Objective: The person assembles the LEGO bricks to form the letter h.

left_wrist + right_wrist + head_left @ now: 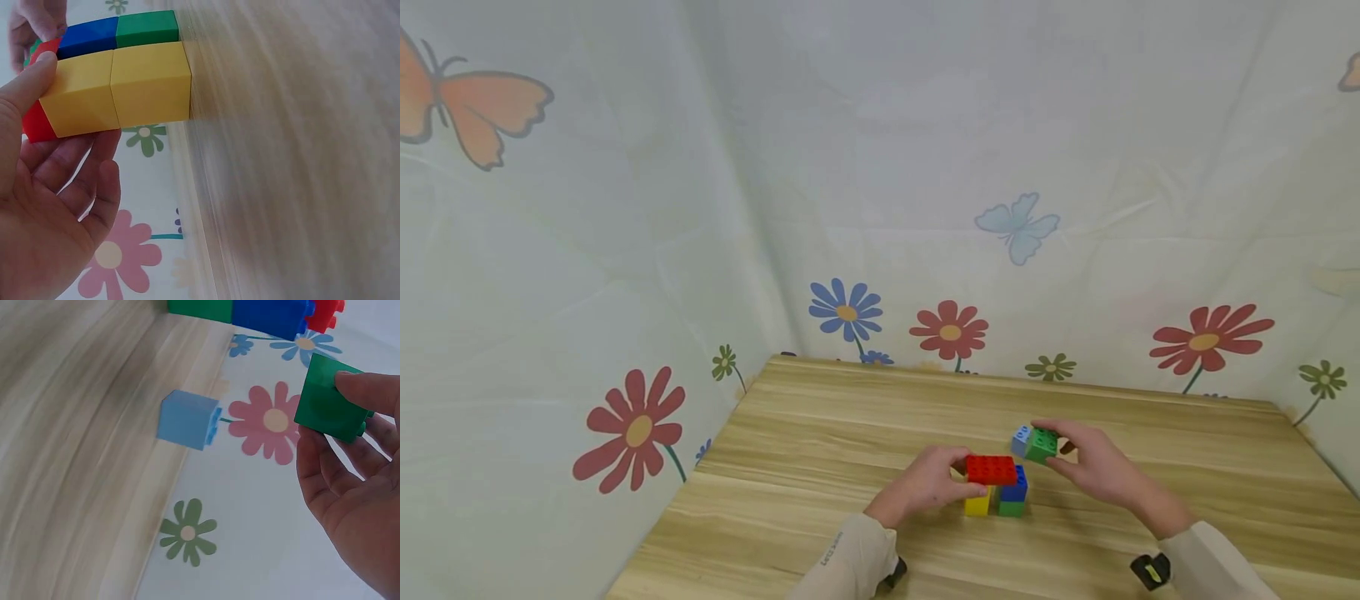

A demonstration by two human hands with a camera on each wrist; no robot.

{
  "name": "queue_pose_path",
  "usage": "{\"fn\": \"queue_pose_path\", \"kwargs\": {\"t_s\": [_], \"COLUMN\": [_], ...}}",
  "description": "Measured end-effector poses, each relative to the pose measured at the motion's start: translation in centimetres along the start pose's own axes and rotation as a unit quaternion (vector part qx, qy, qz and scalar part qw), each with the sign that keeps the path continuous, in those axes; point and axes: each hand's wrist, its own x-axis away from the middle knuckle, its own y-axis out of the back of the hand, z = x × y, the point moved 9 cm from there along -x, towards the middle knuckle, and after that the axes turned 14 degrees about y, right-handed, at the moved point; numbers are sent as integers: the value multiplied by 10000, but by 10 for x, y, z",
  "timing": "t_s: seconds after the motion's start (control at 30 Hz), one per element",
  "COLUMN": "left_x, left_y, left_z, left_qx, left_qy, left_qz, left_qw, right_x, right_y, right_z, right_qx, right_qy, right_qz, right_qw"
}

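Observation:
My left hand (928,482) grips the red brick (990,469) between thumb and fingers. Under its left end stand two stacked yellow bricks (150,84), reaching down to the wooden table. A dark blue brick (89,36) on a green brick (147,29) forms the second column beside them, with some blue studs showing at the right of the red brick. My right hand (1097,467) pinches a separate green brick (331,399), held above the table with its studs up. Near it a light blue brick (188,419) sits on the table, apart from the stack.
The wooden table (820,417) ends at the back against a white cloth wall (880,167) printed with flowers and butterflies. Another cloth side closes off the left. Dark straps (1151,572) show near both wrists.

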Motion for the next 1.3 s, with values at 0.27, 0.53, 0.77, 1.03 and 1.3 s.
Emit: {"fn": "queue_pose_path", "kwargs": {"t_s": [0.27, 0.53, 0.77, 1.03, 1.3], "left_x": [0, 1, 2, 3, 3], "left_y": [0, 0, -2, -2, -2], "left_z": [0, 0, 3, 3, 3], "left_qx": [-67, -29, -16, 17, -49], "left_qy": [-73, -49, -56, -99, -166], "left_qz": [-19, -27, 37, 51, 72], "left_qw": [9999, 10000, 10000, 9999, 9998], "right_x": [-9, -18, -24, -33, -38], "right_y": [2, 2, -4, -16, -29], "right_z": [19, 41, 48, 53, 55], "right_qx": [-76, -180, -380, -624, -855], "right_qy": [386, 784, 640, 596, 649], "right_qz": [-91, -79, 76, 169, 325], "right_qw": [9992, 9967, 9972, 9961, 9937]}}
